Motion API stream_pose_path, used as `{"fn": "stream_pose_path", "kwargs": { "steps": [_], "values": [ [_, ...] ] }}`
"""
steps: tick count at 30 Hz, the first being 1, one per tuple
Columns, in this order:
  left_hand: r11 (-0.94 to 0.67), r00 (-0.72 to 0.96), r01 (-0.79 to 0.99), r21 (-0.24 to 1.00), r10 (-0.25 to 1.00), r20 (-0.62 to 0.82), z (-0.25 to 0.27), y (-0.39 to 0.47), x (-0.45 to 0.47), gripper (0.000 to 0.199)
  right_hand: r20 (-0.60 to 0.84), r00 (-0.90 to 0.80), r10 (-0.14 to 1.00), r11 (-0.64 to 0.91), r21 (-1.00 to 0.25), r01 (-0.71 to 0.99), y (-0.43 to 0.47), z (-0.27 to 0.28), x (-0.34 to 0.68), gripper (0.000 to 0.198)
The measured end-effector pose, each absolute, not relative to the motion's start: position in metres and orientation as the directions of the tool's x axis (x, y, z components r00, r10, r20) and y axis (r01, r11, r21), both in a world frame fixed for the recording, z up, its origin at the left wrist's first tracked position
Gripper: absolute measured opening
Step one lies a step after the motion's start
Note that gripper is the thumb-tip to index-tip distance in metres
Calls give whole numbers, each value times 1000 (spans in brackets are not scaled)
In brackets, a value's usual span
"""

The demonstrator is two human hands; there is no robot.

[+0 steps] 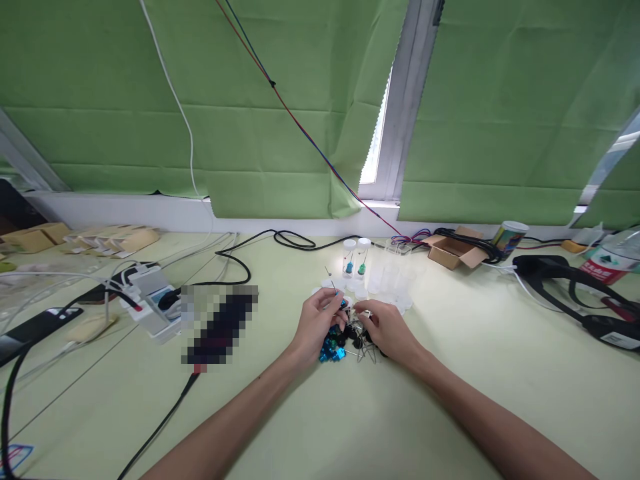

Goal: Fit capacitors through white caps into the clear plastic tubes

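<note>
My left hand [323, 320] pinches a small blue part with a thin metal wire [333, 283] standing up from it. My right hand [387, 330] is close beside it, fingers bent together over a pile of small parts; what they hold, if anything, I cannot make out. Below the hands lie shiny blue pieces [333, 350], black pieces [356, 340] and loose thin metal wires [369, 353]. Just beyond stand two clear vials with white caps [364, 243], a blue piece [349, 268] and a green piece [361, 269] with wires showing at them.
Several clear plastic cups [400, 283] stand behind my right hand. An open cardboard box [453, 250], a printed can [509, 237] and a black headset [565, 287] are at right. A white power strip [153, 300], cables and a blurred-out dark object [223, 330] lie at left.
</note>
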State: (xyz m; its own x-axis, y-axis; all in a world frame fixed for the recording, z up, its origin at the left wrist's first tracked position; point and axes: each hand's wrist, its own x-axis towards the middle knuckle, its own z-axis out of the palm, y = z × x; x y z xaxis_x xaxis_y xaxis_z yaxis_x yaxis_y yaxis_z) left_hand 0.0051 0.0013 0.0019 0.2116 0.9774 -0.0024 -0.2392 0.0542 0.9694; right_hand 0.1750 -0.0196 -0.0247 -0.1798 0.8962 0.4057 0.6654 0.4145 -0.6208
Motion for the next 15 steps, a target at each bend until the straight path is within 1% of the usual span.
{"fn": "stream_pose_path", "kwargs": {
  "steps": [5, 10, 15],
  "values": [
    [61, 195, -208, 976, 981, -20, 4, 0, 5, 36, 372, -238, 897, 426, -588, 688, -19, -26, 176, 22],
    [51, 188, -184, 982, 982, -16, 4, 0, 5, 35, 361, -243, 900, 424, -599, 679, -19, -26, 176, 23],
    [57, 191, -189, 980, 981, -20, 2, 0, 4, 34, 371, -262, 891, 446, -608, 657, -19, -26, 176, 29]
  ]
}}
